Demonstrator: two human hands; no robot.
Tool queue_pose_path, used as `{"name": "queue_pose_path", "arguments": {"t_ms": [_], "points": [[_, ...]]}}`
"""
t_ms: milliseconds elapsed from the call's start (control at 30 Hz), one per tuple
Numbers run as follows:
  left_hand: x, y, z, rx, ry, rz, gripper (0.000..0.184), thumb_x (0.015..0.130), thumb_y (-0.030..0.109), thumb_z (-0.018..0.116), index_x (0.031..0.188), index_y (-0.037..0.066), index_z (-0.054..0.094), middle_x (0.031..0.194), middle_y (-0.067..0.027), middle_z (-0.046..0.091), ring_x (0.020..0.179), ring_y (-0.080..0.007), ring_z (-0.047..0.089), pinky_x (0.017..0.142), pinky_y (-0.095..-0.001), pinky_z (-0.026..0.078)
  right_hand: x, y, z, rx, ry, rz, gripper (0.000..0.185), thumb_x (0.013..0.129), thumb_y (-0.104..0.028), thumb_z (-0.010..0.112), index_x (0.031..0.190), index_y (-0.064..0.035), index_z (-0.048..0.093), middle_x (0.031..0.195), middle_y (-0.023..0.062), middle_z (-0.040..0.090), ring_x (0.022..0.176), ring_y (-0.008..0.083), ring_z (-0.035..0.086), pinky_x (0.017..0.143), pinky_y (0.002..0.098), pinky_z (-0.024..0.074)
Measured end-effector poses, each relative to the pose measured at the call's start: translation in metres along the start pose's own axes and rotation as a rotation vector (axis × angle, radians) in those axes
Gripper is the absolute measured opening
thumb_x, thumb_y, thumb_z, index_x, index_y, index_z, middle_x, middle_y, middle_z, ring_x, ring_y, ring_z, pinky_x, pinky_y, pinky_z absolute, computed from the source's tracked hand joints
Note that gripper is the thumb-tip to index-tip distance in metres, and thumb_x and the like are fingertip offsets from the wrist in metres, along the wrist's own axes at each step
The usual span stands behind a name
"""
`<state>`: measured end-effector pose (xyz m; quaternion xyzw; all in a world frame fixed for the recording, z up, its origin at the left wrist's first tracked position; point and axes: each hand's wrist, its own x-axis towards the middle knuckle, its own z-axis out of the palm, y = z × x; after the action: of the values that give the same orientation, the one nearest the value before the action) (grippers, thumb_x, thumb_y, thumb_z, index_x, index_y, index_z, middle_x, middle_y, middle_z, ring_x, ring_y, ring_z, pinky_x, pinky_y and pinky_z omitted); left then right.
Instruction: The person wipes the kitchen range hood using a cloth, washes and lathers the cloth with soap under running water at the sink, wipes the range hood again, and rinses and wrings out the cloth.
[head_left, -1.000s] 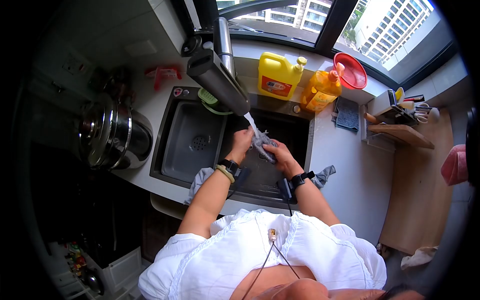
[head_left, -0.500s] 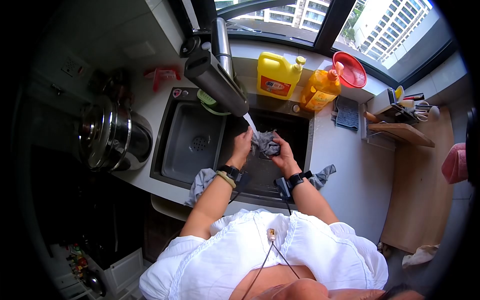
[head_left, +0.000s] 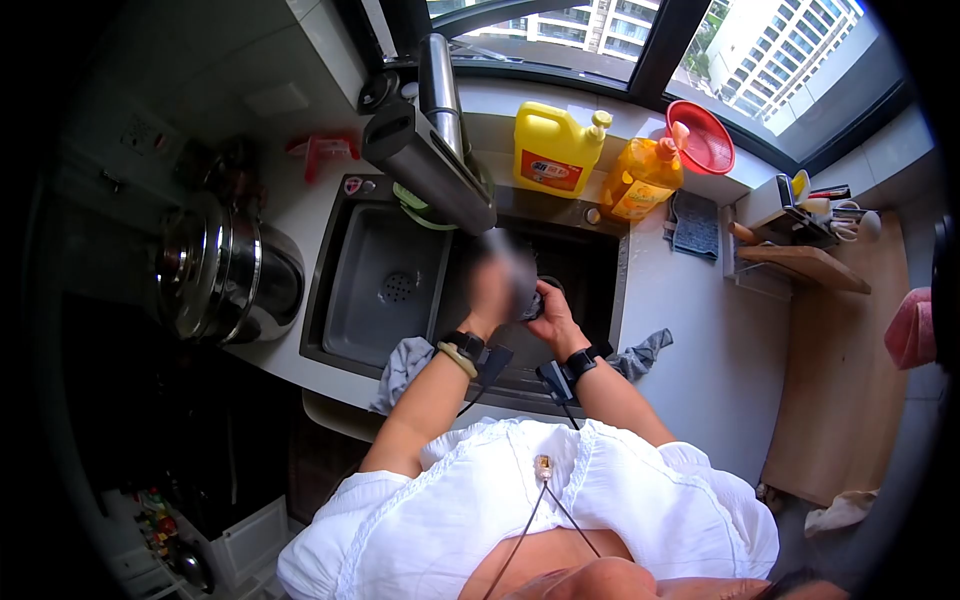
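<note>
Between the sink (head_left: pixel 620 270)'s long edges, right hand (head_left: pixel 552 314) is clasping cloth (head_left: pixel 531 306), likely rinsing; left hand (head_left: pixel 490 292) is blurring, grip unreadable; turning cloth needs firm fingers.

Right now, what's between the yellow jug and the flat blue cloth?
The orange bottle stands between the yellow jug and the blue cloth, seen in the head view.

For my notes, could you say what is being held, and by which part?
A grey cloth, its right side in the right hand; blur hides any hold by the left hand.
</note>
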<state>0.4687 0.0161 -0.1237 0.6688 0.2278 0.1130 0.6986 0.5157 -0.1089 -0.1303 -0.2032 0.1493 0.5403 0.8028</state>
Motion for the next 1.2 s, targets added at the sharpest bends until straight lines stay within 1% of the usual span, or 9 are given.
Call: {"name": "queue_pose_path", "arguments": {"t_ms": [67,233,500,600,733,867,967,1000,1200], "points": [[-0.021,0.076,0.006,0.542,-0.098,0.087,0.045,0.089,0.032,0.059,0.120,0.000,0.054,0.110,-0.0172,0.057,0.104,-0.0281,0.055,0.088,-0.0369,0.044,0.000,-0.004,0.004,0.049,0.065,-0.015,0.026,0.090,-0.022,0.049,0.109,-0.0065,0.059,0.102,0.0084,0.064,0.090,0.0237,0.063,0.085,0.0367,0.0496],[-0.035,0.084,0.015,0.473,-0.068,0.117,0.054,0.088,0.039,0.058,0.126,0.002,0.046,0.126,-0.0235,0.045,0.114,-0.0375,0.046,0.092,-0.0421,0.040,0.002,-0.008,0.027,-0.014,-0.011,-0.034,0.028,0.091,-0.033,0.057,0.103,-0.0078,0.062,0.094,0.0041,0.065,0.088,0.0172,0.062,0.081,0.0304,0.0489],[-0.036,0.081,0.020,0.510,0.091,0.181,0.030,0.093,0.029,0.049,0.101,0.000,0.055,0.088,-0.0222,0.063,0.083,-0.0429,0.059,0.073,-0.0439,0.047,0.016,0.010,0.019,-0.437,0.199,-0.253,0.029,0.091,-0.034,0.058,0.090,-0.0056,0.065,0.084,0.0013,0.064,0.072,0.0110,0.058,0.065,0.0245,0.0464],[-0.022,0.049,0.014,0.518,0.183,0.233,0.014,0.085,0.018,0.058,0.080,0.005,0.060,0.069,-0.0091,0.060,0.060,-0.0214,0.059,0.055,-0.0349,0.048,0.019,0.015,0.014,-0.700,0.345,-0.299,0.030,0.091,-0.034,0.058,0.090,-0.0045,0.065,0.081,0.0014,0.063,0.068,0.0111,0.058,0.060,0.0252,0.0464],[-0.009,0.027,-0.004,-0.119,0.062,-0.267,0.022,0.091,0.027,0.052,0.083,0.007,0.060,0.076,-0.0054,0.061,0.070,-0.0186,0.060,0.065,-0.0339,0.049,-0.002,0.009,0.042,-0.817,0.363,-0.262,0.031,0.092,-0.034,0.055,0.091,-0.0047,0.065,0.082,0.0036,0.066,0.069,0.0141,0.062,0.060,0.0276,0.0486],[-0.011,0.047,-0.025,-0.968,-0.065,-0.372,0.046,0.096,0.040,0.046,0.064,0.008,0.056,0.098,-0.0155,0.063,0.094,-0.0287,0.059,0.084,-0.0443,0.047,0.008,-0.020,0.018,-0.156,0.157,-0.081,0.037,0.095,-0.039,0.048,0.100,-0.0053,0.064,0.091,0.0060,0.068,0.081,0.0218,0.065,0.074,0.0329,0.0524],[-0.013,0.053,-0.031,-1.017,-0.019,-0.358,0.038,0.096,0.033,0.047,0.080,0.004,0.064,0.106,-0.0130,0.063,0.098,-0.0282,0.059,0.088,-0.0448,0.046,-0.007,-0.034,0.022,-0.117,0.193,-0.150,0.036,0.094,-0.039,0.049,0.101,-0.0065,0.063,0.097,0.0051,0.067,0.089,0.0204,0.064,0.082,0.0333,0.0501],[-0.010,0.035,-0.038,-0.985,-0.177,-0.310,0.024,0.093,0.017,0.052,0.108,0.000,0.062,0.112,-0.0122,0.061,0.101,-0.0239,0.059,0.092,-0.0394,0.045,-0.010,-0.037,0.019,-0.093,0.162,-0.133,0.032,0.093,-0.036,0.051,0.103,-0.0075,0.062,0.102,0.0048,0.066,0.094,0.0193,0.062,0.086,0.0335,0.0480],[-0.006,-0.005,-0.020,-0.292,-0.135,-0.003,0.040,0.086,-0.003,0.055,0.126,-0.001,0.051,0.111,-0.0090,0.060,0.100,-0.0167,0.059,0.086,-0.0284,0.048,-0.002,-0.028,0.005,-0.040,0.148,-0.177,0.025,0.091,-0.031,0.057,0.102,-0.0102,0.064,0.097,0.0030,0.068,0.087,0.0165,0.064,0.081,0.0336,0.0488]]}}
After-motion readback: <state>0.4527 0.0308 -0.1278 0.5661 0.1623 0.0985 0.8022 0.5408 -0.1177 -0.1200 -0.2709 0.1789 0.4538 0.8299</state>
